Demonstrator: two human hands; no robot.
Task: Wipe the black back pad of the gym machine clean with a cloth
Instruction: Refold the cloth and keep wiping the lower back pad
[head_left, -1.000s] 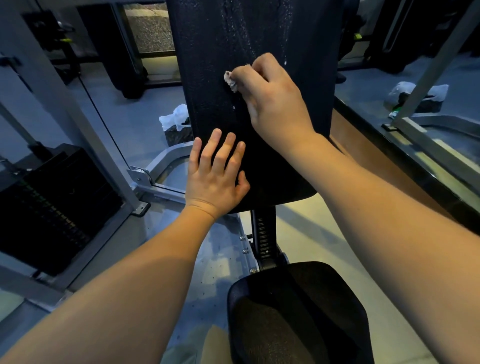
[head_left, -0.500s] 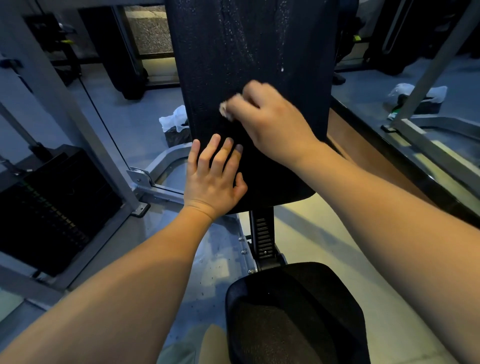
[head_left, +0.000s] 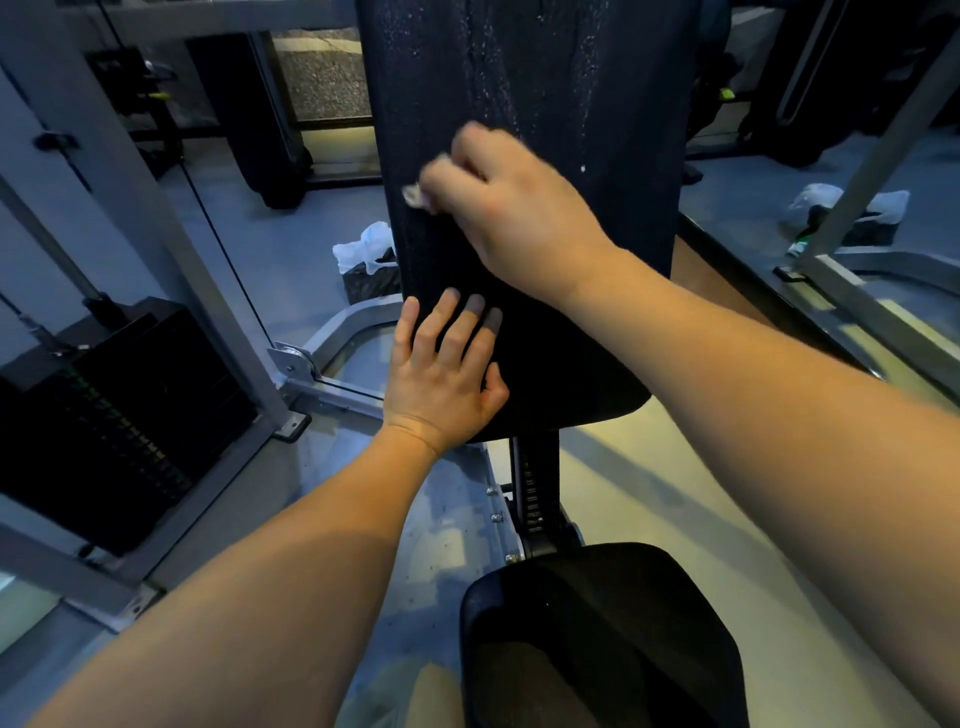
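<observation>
The pad (head_left: 628, 218) stood upright in mid view, its long axis running from 12 to 6 o'clock, with the seat (head_left: 597, 623) below it. The right hand (head_left: 509, 208) was on it about halfway up, near the 9 o'clock edge, fingers curled round a small pale cloth (head_left: 415, 196). Only a scrap of that showed, poking out at 9 o'clock from the knuckles. The hand was blurred, so I judged it mid-stroke.

The left hand (head_left: 441, 374) lay flat on the pad's lower corner, at 7 o'clock from the right, fingers straight and a little spread, holding nothing. It was bracing the pad, by the look of it.

Here was the key bit: white specks (head_left: 587, 104) and streaks lay up the pad, at 12 to 1 o'clock from the right hand. The band around the two hands looked dark and plain. So the work left seemed to lie upward along the long axis, and the right hand was both nearer and had the cloth. Reach might have been the snag, because the pad's top ran out of view.
</observation>
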